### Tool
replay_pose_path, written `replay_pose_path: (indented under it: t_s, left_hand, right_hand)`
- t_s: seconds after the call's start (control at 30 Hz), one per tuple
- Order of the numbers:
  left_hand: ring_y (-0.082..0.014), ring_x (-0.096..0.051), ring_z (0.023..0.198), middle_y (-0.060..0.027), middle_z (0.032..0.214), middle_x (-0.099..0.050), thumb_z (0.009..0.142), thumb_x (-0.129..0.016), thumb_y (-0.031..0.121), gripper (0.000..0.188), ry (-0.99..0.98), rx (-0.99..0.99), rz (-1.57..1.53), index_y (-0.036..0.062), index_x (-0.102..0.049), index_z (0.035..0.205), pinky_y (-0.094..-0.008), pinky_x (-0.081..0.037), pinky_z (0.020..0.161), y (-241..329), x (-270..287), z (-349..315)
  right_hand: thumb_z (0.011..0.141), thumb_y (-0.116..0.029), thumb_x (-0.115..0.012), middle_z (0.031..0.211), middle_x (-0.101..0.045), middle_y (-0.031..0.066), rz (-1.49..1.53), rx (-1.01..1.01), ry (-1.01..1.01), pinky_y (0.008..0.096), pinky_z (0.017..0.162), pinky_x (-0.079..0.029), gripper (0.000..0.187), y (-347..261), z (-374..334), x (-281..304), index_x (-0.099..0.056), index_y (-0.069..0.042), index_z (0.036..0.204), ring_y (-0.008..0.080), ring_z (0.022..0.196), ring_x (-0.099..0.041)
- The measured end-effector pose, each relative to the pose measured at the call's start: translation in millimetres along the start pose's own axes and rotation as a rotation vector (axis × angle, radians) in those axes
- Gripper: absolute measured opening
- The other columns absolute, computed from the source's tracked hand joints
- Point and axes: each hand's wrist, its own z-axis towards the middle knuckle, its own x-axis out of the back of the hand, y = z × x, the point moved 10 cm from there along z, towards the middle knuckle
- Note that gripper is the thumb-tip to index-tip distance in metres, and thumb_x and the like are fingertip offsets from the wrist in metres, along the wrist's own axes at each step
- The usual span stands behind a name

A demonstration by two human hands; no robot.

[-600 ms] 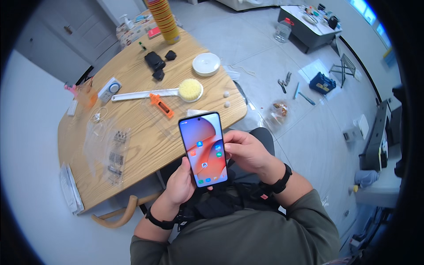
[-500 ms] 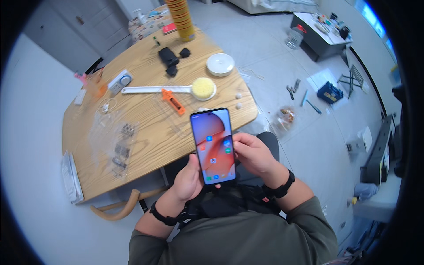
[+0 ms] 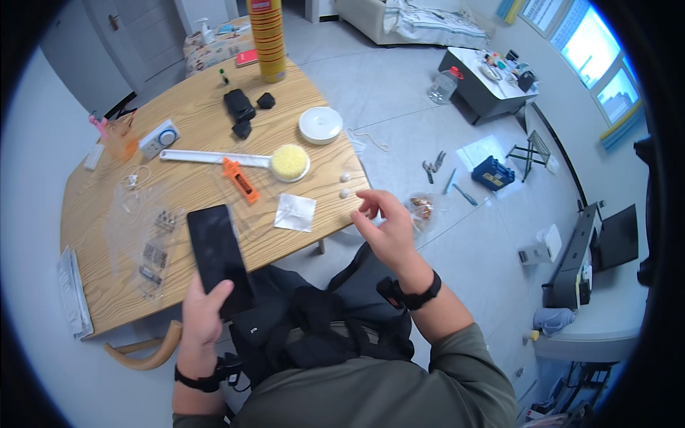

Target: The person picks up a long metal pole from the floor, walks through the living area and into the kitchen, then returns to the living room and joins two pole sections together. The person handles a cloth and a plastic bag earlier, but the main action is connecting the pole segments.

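My left hand [image 3: 205, 308] grips a smartphone [image 3: 216, 250] by its lower end, thumb across the front; its screen is dark. The phone is over the table's near edge. My right hand [image 3: 387, 230] is raised off the table's right edge, holding nothing, with its fingers bent and apart. Closest to it on the tabletop are two small white balls [image 3: 345, 193]. A white square packet [image 3: 295, 212] lies between the hands. Behind it are an orange tool [image 3: 241, 180] and a long-handled brush [image 3: 289, 162] with pale yellow bristles.
The wooden table [image 3: 193, 128] also bears a white round dish [image 3: 321, 125], black pieces [image 3: 240, 105], a tall yellow stack [image 3: 267, 43] and clear plastic packaging [image 3: 132, 221]. A wooden chair arm [image 3: 151, 354] is at the near left. On the floor are a blue toolbox [image 3: 493, 173] and pliers [image 3: 432, 167].
The phone's lit screen has gone dark. My left hand has carried it left, and my right hand has let go and moved away from it. The white packet is now in full view.
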Motion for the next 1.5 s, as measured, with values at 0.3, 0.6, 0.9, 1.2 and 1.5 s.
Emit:
replay_pose_path:
  t_s: [0.3, 0.6, 0.9, 1.2, 1.5]
  left_hand:
    - [-0.0167, -0.055, 0.107, -0.0109, 0.12, -0.055, 0.084, -0.054, -0.005, 0.048, 0.018, 0.003, 0.025, -0.0029, -0.04, 0.13, -0.0299, -0.044, 0.093, 5.7, 27.0, 8.2]
    - [-0.0149, -0.058, 0.097, -0.0097, 0.111, -0.058, 0.083, -0.054, -0.005, 0.04, 0.073, -0.002, 0.118, -0.002, -0.045, 0.122, -0.0289, -0.049, 0.084, 7.3, 34.2, 18.5]
    - [-0.0145, -0.054, 0.102, -0.0087, 0.113, -0.056, 0.083, -0.056, -0.003, 0.039, 0.084, 0.005, 0.23, -0.0012, -0.046, 0.12, -0.0292, -0.044, 0.089, 3.3, 39.7, 35.8]
    - [-0.0146, -0.054, 0.103, -0.0092, 0.114, -0.055, 0.082, -0.058, -0.004, 0.042, 0.122, -0.045, 0.377, -0.002, -0.044, 0.121, -0.0295, -0.043, 0.092, 10.0, 41.3, 35.9]
    - [-0.0195, -0.054, 0.108, -0.0146, 0.117, -0.054, 0.081, -0.057, -0.008, 0.075, 0.108, -0.113, 0.389, -0.0012, -0.017, 0.144, -0.0301, -0.044, 0.093, 17.6, 42.0, 29.0]
  right_hand:
    - [0.071, -0.01, -0.069, 0.076, -0.058, 0.0103, -0.383, 0.127, -0.019, 0.0397, 0.069, -0.046, 0.013, 10.6, 33.9, -21.9, -0.064, -0.004, 0.081, 0.0291, 0.076, -0.056]
    - [0.071, -0.011, -0.07, 0.075, -0.057, 0.0083, -0.289, 0.143, -0.007, 0.0366, 0.068, -0.045, 0.011, 15.0, 31.9, -26.1, -0.064, -0.004, 0.078, 0.0264, 0.075, -0.056]
    - [0.069, -0.025, -0.075, 0.104, -0.06, 0.0089, -0.451, 0.479, -0.172, 0.0416, 0.089, -0.038, 0.039, -44.7, 0.6, -57.3, -0.063, -0.013, 0.105, 0.0274, 0.1, -0.054]
    - [0.069, -0.026, -0.076, 0.124, -0.055, 0.007, -0.501, 0.577, -0.328, 0.0421, 0.096, -0.035, 0.051, -47.1, -24.9, -80.1, -0.059, -0.018, 0.117, 0.027, 0.118, -0.048]
    - [0.068, -0.026, -0.076, 0.13, -0.049, 0.0132, -0.488, 0.488, -0.302, 0.0465, 0.103, -0.031, 0.056, -53.1, -19.8, -81.4, -0.058, -0.015, 0.12, 0.0324, 0.123, -0.044]
